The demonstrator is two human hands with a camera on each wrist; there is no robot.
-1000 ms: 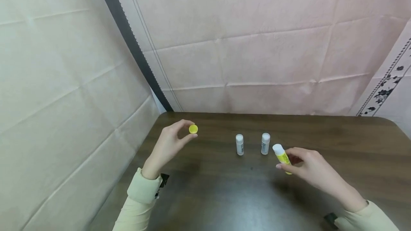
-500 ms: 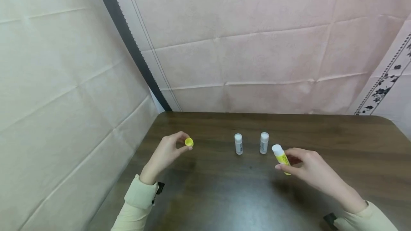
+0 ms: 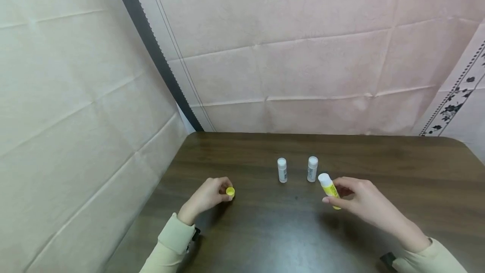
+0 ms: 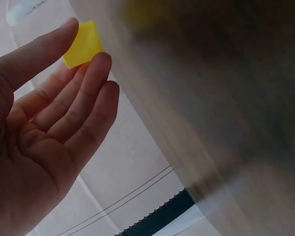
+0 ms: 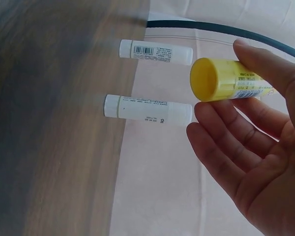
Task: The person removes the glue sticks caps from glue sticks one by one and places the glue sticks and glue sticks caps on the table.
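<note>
Between thumb and fingertips, my left hand (image 3: 207, 197) pinches a small yellow cap (image 3: 230, 191), low over the table's left part; the left wrist view shows the cap (image 4: 84, 45) at the fingertips of the left hand (image 4: 54, 118). My right hand (image 3: 373, 207) grips a yellow glue stick (image 3: 330, 186) with a white top, tilted above the table. In the right wrist view, the glue stick's yellow end (image 5: 206, 80) faces the camera, held by the right hand (image 5: 265, 142). Two white sticks (image 3: 282, 170) (image 3: 312, 169) stand upright left of the right hand.
The brown wooden table (image 3: 250, 239) has its far edge against a pale cloth backdrop (image 3: 322, 66). Another cloth (image 3: 75, 117) hangs along the left side. A black wrist strap piece (image 3: 388, 259) shows by the right sleeve.
My left hand has come down and nearer the front of the table with the yellow cap. The right hand has barely moved and still holds the glue stick.
</note>
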